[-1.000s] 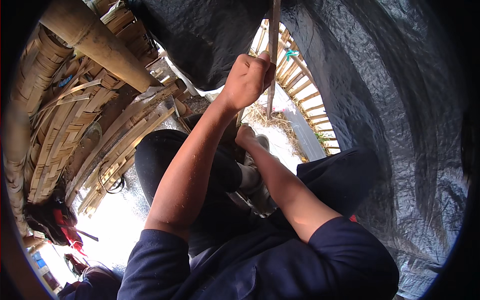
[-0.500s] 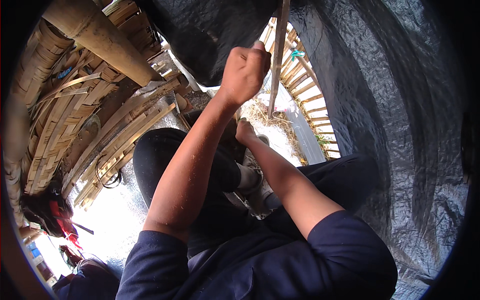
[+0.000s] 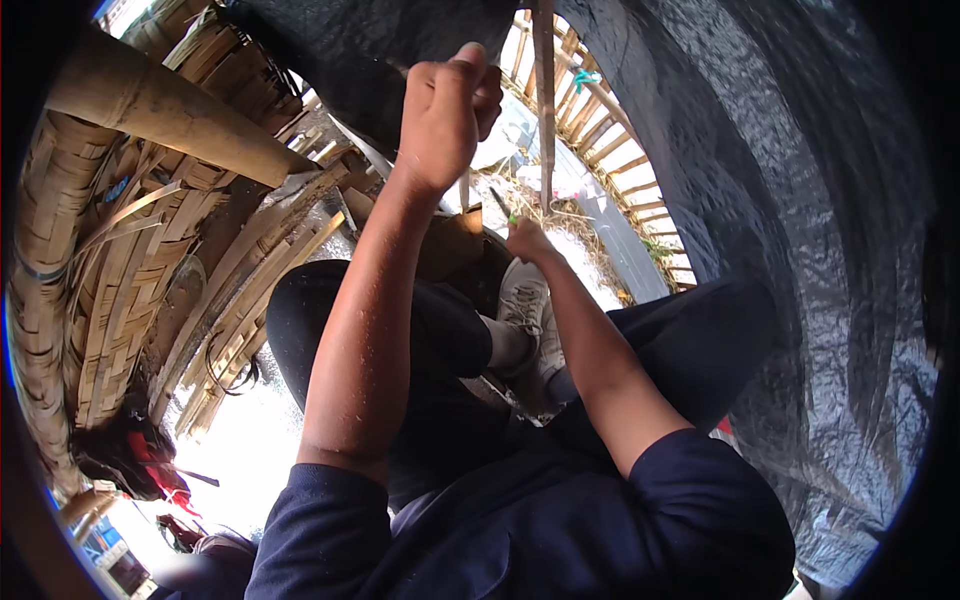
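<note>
bamboo strip stands upright between the two hands, mid-splitting by the look of it. left hand is raised, fingers fisted, holding what i cannot tell. right hand grips a green-handled blade low at the strip. next calls for a steady downward draw.

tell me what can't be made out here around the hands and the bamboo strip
- Head view: what the left hand grips is hidden inside its closed fist.
- Head view: the top of the bamboo strip is cut off by the upper edge.
- Head view: the small green-handled tool in the right hand is too small to identify, its blade hidden by the fingers.
</note>
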The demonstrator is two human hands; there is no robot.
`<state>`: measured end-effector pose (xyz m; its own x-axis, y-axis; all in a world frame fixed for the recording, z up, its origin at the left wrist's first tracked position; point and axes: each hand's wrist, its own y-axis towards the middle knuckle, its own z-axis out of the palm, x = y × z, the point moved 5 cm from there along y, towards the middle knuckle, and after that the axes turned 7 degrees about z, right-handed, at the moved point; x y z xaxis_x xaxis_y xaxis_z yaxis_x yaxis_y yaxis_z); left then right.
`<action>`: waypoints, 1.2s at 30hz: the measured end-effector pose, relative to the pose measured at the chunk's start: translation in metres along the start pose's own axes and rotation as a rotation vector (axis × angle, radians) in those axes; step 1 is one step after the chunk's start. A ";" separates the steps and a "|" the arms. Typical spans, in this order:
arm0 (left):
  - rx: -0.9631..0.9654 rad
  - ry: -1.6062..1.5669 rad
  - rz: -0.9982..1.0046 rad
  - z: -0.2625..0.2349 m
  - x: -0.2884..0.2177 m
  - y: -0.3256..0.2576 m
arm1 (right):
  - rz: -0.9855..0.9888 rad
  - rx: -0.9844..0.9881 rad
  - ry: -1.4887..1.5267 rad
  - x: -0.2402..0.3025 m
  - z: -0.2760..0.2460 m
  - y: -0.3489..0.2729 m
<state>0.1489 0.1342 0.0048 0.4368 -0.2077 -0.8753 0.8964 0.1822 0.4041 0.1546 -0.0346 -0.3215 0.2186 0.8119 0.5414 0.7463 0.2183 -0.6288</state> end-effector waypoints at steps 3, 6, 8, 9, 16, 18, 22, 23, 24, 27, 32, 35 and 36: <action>0.026 0.017 0.017 0.004 0.006 0.002 | 0.060 -0.029 0.074 0.004 -0.043 -0.007; 0.018 0.019 -0.037 0.018 0.011 0.004 | 0.056 -0.107 0.169 -0.003 -0.082 -0.019; 0.034 0.008 -0.050 0.015 0.011 0.000 | 0.015 -0.123 0.181 0.009 -0.101 -0.045; 0.039 0.002 -0.064 0.013 0.011 -0.003 | 0.010 -0.137 0.183 0.017 -0.112 -0.062; 0.097 -0.018 -0.028 0.028 0.006 -0.014 | -0.063 -0.078 0.060 0.034 -0.163 -0.162; 0.129 -0.021 0.006 0.034 0.006 -0.018 | -0.039 -0.091 0.021 0.031 -0.175 -0.187; 0.181 -0.029 -0.003 0.045 0.007 -0.022 | -0.066 -0.141 0.008 0.013 -0.197 -0.225; 0.187 -0.032 0.006 0.046 0.007 -0.023 | -0.068 -0.152 0.009 0.007 -0.200 -0.233; 0.180 -0.030 -0.004 0.047 0.006 -0.023 | -0.064 -0.156 0.054 0.000 -0.203 -0.242; 0.165 -0.002 0.007 0.046 0.004 -0.023 | -0.058 -0.198 0.102 -0.017 -0.208 -0.264; 0.149 -0.006 0.021 0.039 0.002 -0.025 | -0.016 -0.176 0.111 -0.044 -0.212 -0.279; 0.139 -0.001 0.006 0.034 0.001 -0.031 | 0.010 -0.171 0.094 -0.049 -0.212 -0.281; 0.142 -0.020 -0.018 0.034 0.002 -0.032 | 0.002 -0.159 0.111 -0.050 -0.213 -0.281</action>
<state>0.1234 0.0952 -0.0010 0.4209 -0.2293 -0.8776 0.9051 0.0412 0.4233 0.0675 -0.2514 -0.0530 0.2822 0.7455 0.6039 0.8336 0.1210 -0.5389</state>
